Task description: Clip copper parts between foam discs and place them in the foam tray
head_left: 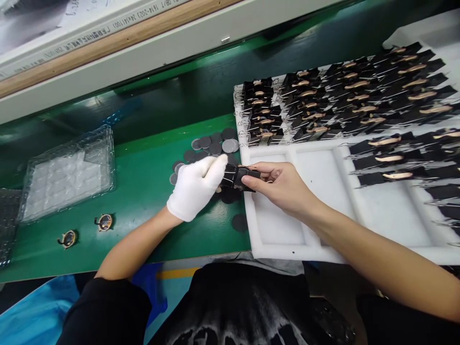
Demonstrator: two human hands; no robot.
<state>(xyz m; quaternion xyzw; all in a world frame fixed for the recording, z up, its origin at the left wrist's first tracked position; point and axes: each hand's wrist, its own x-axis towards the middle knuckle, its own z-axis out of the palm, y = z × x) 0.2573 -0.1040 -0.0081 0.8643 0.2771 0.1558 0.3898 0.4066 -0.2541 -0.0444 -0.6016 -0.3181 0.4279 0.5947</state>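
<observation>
My left hand (196, 188), in a white glove, and my bare right hand (282, 184) both grip one black binder clip (237, 176) between them, over the left edge of a white foam tray (323, 244). The gloved fingers pinch the clip's left end; my right thumb and fingers close on its right end. Just behind the clip lies a pile of grey round discs (212, 146) on the green bench, with one dark disc (239, 223) lying apart nearer me.
The foam tray's far and right slots hold several rows of black binder clips clamped on small copper-coloured parts (359, 96). A clear plastic blister tray (68, 175) lies at the left. Two small round metal parts (104, 222) (68, 238) sit near the bench's front edge.
</observation>
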